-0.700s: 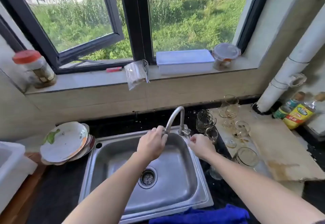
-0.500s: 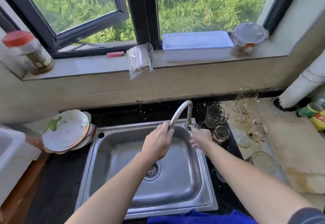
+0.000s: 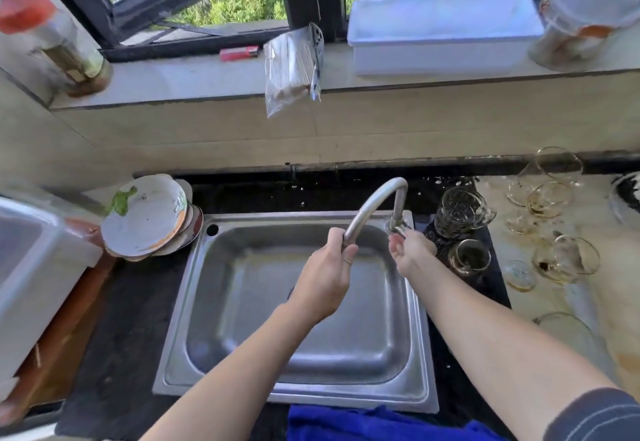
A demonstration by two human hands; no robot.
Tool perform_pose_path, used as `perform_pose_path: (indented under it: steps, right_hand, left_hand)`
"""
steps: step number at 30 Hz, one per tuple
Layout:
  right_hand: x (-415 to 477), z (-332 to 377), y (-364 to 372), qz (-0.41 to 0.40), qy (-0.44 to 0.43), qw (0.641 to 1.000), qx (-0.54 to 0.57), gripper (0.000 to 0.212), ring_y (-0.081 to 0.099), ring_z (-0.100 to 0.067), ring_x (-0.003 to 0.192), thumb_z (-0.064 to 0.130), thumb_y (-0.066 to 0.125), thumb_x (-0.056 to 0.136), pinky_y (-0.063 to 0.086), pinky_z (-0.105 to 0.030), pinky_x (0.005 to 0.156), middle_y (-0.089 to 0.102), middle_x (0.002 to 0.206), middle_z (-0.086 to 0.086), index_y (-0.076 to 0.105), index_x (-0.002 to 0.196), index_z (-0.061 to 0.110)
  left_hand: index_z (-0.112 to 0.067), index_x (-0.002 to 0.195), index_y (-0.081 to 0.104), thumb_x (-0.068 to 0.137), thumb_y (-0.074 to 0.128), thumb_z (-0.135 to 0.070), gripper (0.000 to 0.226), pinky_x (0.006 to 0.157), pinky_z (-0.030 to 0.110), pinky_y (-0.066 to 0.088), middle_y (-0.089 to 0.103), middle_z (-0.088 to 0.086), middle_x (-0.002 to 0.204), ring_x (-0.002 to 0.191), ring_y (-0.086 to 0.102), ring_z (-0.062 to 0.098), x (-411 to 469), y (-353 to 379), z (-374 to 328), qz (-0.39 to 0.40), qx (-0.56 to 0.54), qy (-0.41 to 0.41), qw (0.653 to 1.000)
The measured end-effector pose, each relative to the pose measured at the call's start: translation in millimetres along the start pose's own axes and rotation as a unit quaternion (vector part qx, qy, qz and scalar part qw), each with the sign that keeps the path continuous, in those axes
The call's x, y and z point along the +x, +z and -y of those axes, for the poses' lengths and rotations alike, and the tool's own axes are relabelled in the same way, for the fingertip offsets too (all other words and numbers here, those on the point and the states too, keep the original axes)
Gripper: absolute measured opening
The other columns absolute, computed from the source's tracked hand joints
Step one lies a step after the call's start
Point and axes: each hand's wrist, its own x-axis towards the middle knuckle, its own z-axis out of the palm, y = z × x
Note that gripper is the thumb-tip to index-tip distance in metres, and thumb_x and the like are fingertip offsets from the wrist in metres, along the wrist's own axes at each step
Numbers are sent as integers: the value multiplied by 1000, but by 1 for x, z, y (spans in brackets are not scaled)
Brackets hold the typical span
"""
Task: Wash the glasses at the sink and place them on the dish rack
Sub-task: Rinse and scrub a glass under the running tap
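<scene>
**Both hands on the tap, glasses waiting at the right**

Head view. The frame edges are smeared: the red-lidded glass jar at upper left and the clear lidded jar at upper right are blurred, and both are cut off by the frame. A white plastic tub is cropped at the left edge, and a blue cloth at the bottom edge. The left wrist covers the middle of the floor of the stainless steel sink.

The left hand, at frame centre, has its fingers wrapped round the outlet end of the curved steel faucet, thumb on the near side. The right hand reaches the small lever at the faucet's base. Its fingers curl toward the lever, but the back of the hand hides the tips, so I cannot tell whether they pinch it or only touch it.

No glass is in either hand. A clear patterned glass mug stands just right of the faucet base, and a small gold-rimmed round glass sits just beside the right hand on the dark counter. More gold-rimmed stemmed glasses crowd the pale board at the right edge, well apart from the left hand; their outlines overlap and their number is hard to make out.

A stack of used white plates leans at the sink's upper-left corner.
</scene>
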Motion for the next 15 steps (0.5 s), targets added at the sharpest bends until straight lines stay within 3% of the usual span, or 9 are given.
perform_pose_path:
  steps: [5,10,13,15]
  right_hand:
    - [0,-8,-1,8,-14,1000,0,23,63,-13,67,7,57,95,48,-23,57,68,91,-11,62,116,-1]
    - [-3,-12,-3,15,-29,999,5,29,67,-23,108,3,50,98,51,-26,72,66,119,-13,56,126,1]
    - [-8,-12,-6,15,-26,999,-19,26,66,-24,109,11,55,98,53,-31,80,66,120,-14,57,123,1]
    - [-17,-9,-11,22,-33,997,-70,30,67,-28,107,18,59,97,54,-35,83,67,109,-13,57,120,-1]
  left_hand:
    - [-18,92,34,102,36,-28,14,60,56,45,58,16,75,63,52,33,0,0,2,-1,-18,6,1000]
    - [-21,90,34,102,36,-27,14,60,50,43,59,11,76,62,50,29,-1,1,2,0,-40,3,999]
    - [-21,91,37,102,39,-28,13,62,47,43,60,13,79,68,53,30,-2,-2,1,-7,-46,20,999]
    - [-18,94,44,100,44,-29,12,66,42,44,60,7,79,70,54,24,-2,-5,4,-9,-47,26,999]
